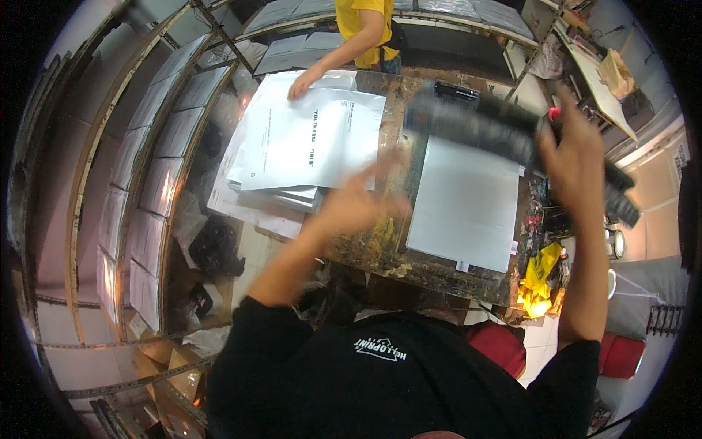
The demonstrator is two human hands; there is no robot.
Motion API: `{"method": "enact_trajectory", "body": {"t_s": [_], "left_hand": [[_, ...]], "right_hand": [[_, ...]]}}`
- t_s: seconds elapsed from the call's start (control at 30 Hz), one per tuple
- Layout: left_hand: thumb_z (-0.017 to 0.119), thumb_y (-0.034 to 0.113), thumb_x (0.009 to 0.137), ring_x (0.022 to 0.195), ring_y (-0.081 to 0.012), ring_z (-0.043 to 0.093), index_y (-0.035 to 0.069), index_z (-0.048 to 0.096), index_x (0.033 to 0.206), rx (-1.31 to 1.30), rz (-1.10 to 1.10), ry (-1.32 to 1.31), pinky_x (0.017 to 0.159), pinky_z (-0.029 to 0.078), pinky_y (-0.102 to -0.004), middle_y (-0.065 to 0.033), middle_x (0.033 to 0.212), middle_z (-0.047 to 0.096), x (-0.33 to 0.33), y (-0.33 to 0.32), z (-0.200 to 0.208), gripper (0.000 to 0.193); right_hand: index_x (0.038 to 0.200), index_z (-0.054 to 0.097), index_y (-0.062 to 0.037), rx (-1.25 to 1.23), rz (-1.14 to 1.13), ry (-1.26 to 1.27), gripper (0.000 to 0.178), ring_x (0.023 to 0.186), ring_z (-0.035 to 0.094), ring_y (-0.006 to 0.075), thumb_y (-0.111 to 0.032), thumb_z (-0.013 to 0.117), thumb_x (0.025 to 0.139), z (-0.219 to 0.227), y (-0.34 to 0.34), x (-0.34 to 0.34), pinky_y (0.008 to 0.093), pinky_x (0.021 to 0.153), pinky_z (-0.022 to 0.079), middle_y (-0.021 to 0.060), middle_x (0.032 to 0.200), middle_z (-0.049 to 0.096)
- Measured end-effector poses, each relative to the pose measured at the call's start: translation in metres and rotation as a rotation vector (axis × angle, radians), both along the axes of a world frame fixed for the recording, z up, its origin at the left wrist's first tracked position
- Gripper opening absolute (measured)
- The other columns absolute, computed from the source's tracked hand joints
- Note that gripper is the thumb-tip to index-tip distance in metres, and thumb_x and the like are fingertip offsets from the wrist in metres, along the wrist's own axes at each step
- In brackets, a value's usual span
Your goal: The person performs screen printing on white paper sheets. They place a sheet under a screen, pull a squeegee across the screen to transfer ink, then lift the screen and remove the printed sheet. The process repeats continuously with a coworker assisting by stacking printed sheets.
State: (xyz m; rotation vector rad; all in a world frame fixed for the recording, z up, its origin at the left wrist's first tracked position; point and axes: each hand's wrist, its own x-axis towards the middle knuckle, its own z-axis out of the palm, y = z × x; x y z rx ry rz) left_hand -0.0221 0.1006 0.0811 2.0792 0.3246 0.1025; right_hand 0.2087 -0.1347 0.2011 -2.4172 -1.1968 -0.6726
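My left hand [358, 201] is smeared by motion over the table, between a stack of printed white sheets [289, 150] and a blank white sheet [468, 205]. How its fingers are set cannot be made out. On the right, my right hand [574, 157] is closed at the end of a dark rectangular frame [475, 121], which is tilted and blurred above the far edge of the blank sheet. Small pale tabs [462, 266] show at that sheet's edges. Across the table, a co-worker's hand [303, 82] rests on the far part of the printed stack.
The worktable [365, 256] is dark and paint-stained. A yellow bag or cloth [541, 271] lies at its right edge. Racks of stacked sheets [157, 183] stand on the left, with more shelves [468, 18] behind the co-worker. A red seat [621, 356] is at the lower right.
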Motion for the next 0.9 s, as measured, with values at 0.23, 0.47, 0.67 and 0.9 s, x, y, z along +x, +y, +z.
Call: {"method": "enact_trajectory", "body": {"t_s": [0.23,0.47,0.67,0.9], "left_hand": [[0.037,0.088,0.086,0.143,-0.0399,0.041,-0.006,0.015,0.156,-1.542,0.465,-0.026,0.121,0.031,-0.05,-0.0312,0.152,0.038,-0.069,-0.137,-0.137,0.119],[0.034,0.098,0.076,0.151,-0.0424,0.025,0.0,0.004,0.161,-1.577,0.575,0.251,0.123,0.024,-0.0538,-0.026,0.166,0.017,-0.057,-0.131,-0.251,0.134],[0.031,0.096,0.081,0.151,-0.0415,0.027,0.009,0.006,0.164,-1.443,0.849,0.38,0.122,0.023,-0.0574,-0.0216,0.166,0.022,-0.044,-0.141,-0.22,0.122],[0.036,0.093,0.082,0.151,-0.0463,0.025,0.002,-0.004,0.161,-1.468,1.051,0.433,0.12,0.022,-0.0635,-0.0286,0.164,0.02,-0.051,-0.141,-0.205,0.128]], "right_hand": [[0.108,0.07,-0.0109,-0.435,0.283,0.367,0.036,0.095,0.059,0.0349,-0.04,0.073,0.087,-0.198,-0.083,-0.078,0.0481,0.086,0.046,0.0131,0.101,0.063],[0.123,0.065,-0.01,-0.392,0.27,0.413,0.05,0.103,0.062,0.0335,-0.029,0.08,0.079,-0.34,-0.094,-0.105,0.047,0.09,0.051,0.0115,0.113,0.066],[0.125,0.061,-0.0088,-0.304,0.234,0.241,0.058,0.104,0.061,0.0311,-0.029,0.082,0.076,-0.362,0.015,0.047,0.0474,0.087,0.051,0.0099,0.112,0.065],[0.112,0.069,-0.0153,-0.474,0.281,0.355,0.048,0.093,0.071,0.0359,-0.058,0.054,0.097,-0.335,0.156,0.274,0.0504,0.077,0.057,0.015,0.095,0.073]]}}
